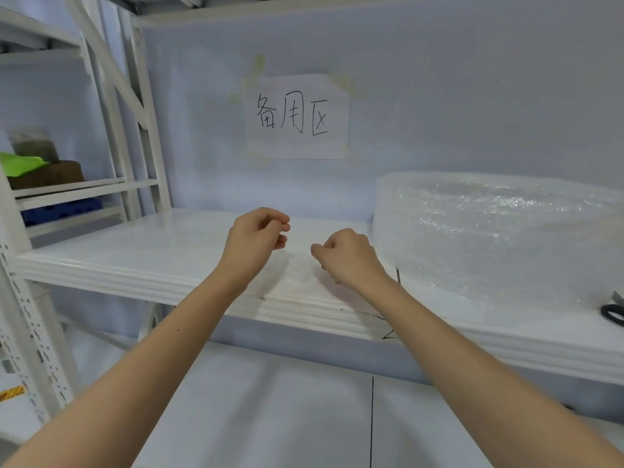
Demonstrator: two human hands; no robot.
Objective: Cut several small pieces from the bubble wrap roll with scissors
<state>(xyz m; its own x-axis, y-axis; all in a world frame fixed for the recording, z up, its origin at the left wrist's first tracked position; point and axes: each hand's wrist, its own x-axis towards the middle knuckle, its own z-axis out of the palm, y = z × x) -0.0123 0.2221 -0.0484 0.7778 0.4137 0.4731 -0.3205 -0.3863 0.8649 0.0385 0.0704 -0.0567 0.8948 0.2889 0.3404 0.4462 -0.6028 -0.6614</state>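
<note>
Two bare forearms are reaching up from the bottom corners toward one white shelf [141,265]. Left hand [256,236] is hovering above the shelf, fingers curled in with thumb meeting fingertips; whether anything is pinched there, cannot tell. Right hand [347,256] is sitting lower, fingers curled under, at the right edge of one flat clear bubble wrap piece [297,270] lying on the shelf near the front lip; whether it is gripping the piece or only touching it, cannot tell.

One bubble wrap roll [489,231] is lying on the shelf just right of the right hand, filling that side up to the back wall. One pair of scissors [613,312] is lying at the far right frame edge, only a black handle loop and a bit of blade showing.

Farther back: one paper sign [297,116] with three handwritten characters, taped to the wall. On the left, a second rack [101,187] is holding a green item [20,162], a brown box [47,175] and something blue [60,209].
</note>
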